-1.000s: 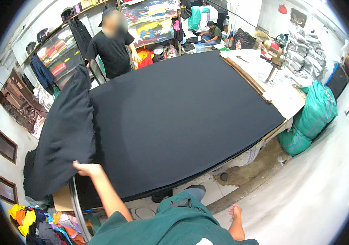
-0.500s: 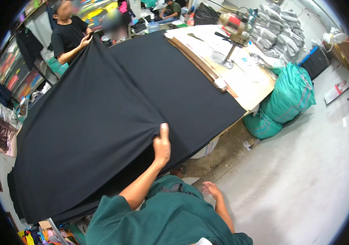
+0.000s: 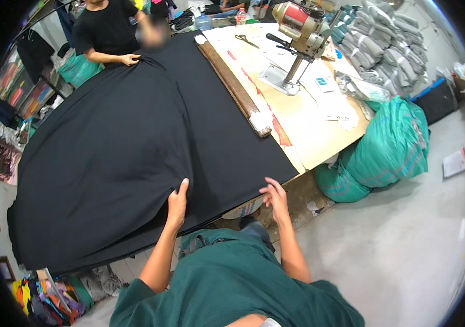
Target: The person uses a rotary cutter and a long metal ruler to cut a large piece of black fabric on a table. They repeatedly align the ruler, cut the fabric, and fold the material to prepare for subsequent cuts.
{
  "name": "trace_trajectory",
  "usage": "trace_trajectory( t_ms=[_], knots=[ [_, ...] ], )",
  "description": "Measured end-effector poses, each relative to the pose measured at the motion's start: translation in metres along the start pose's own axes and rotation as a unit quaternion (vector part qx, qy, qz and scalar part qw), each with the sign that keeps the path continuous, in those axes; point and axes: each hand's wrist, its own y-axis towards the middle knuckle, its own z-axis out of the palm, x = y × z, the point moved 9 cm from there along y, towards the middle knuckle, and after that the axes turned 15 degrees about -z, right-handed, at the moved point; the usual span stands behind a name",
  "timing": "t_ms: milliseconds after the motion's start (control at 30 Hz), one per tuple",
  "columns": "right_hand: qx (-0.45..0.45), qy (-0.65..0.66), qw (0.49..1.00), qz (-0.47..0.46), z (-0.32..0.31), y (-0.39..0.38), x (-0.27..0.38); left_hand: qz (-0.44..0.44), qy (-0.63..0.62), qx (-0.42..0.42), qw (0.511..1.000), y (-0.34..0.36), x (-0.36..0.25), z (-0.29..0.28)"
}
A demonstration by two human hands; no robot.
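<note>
A wide sheet of black fabric [image 3: 102, 141] covers most of the table, its top layer lifted into a billow over the flat layers below. My left hand [image 3: 177, 201] is closed on the near corner of that top layer, thumb up. Beside the table's front edge, near the right end of the lower layers, my right hand [image 3: 274, 194] hovers with fingers apart and nothing in it. Across the table, a person in a black shirt [image 3: 107, 30] grips the fabric's far edge with one hand [image 3: 130, 59].
A long brown bar [image 3: 235, 87] lies along the fabric's right edge. Beyond it, scissors [image 3: 246, 40] and an upright fabric cutting machine [image 3: 298, 43] occupy the table. Green sacks [image 3: 390, 147] stand at the table's right corner, before stacked grey bundles [image 3: 379, 46].
My left hand has moved left with the fabric corner. The right hand has risen to the table edge. The co-worker's hand has lowered with the far edge, and the view has shifted.
</note>
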Motion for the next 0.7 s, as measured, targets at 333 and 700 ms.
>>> trace_trajectory(
  t_ms=[333,700],
  knots=[
    [0.294,0.021,0.951,0.097,0.079,0.181,0.005,0.005,-0.474,-0.076,0.877,-0.030,0.076,0.064],
    [0.045,0.053,0.997,0.014,-0.056,0.287,0.030,0.026,-0.451,-0.206,0.868,-0.011,0.021,0.082]
  ],
)
